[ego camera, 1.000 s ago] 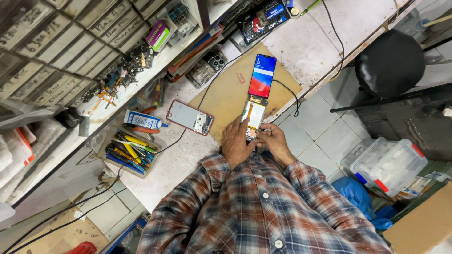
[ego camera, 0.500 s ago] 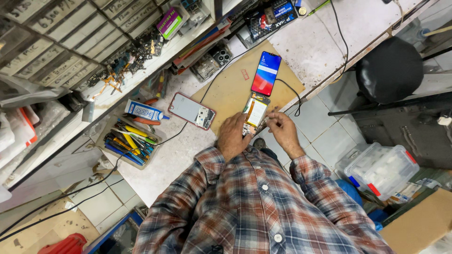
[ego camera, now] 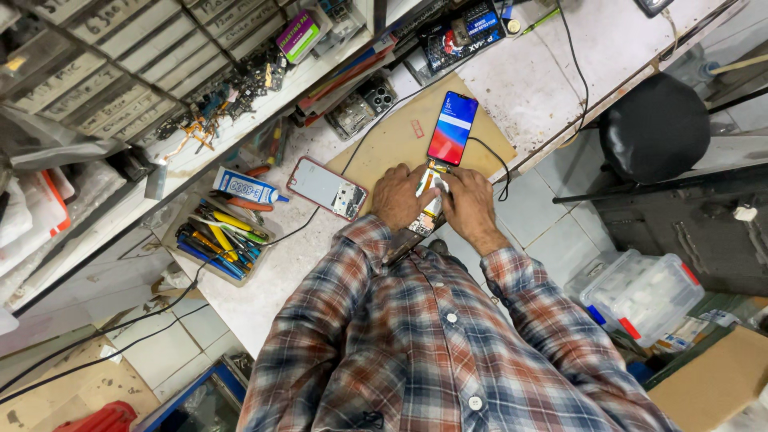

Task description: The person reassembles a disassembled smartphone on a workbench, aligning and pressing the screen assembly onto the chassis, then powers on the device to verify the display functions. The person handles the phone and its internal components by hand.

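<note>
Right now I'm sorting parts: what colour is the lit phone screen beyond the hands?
Red and blue screen, head view.

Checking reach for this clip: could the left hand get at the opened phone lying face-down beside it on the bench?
Probably yes. The left hand is beside the opened phone, with only bare bench and a thin cable between them.

My right hand [ego camera: 468,206], which was lifted off to the side half a second ago, has come back down onto the opened phone [ego camera: 430,210]. My left hand [ego camera: 402,196] has closed in, so both hands now press together over it.
</note>
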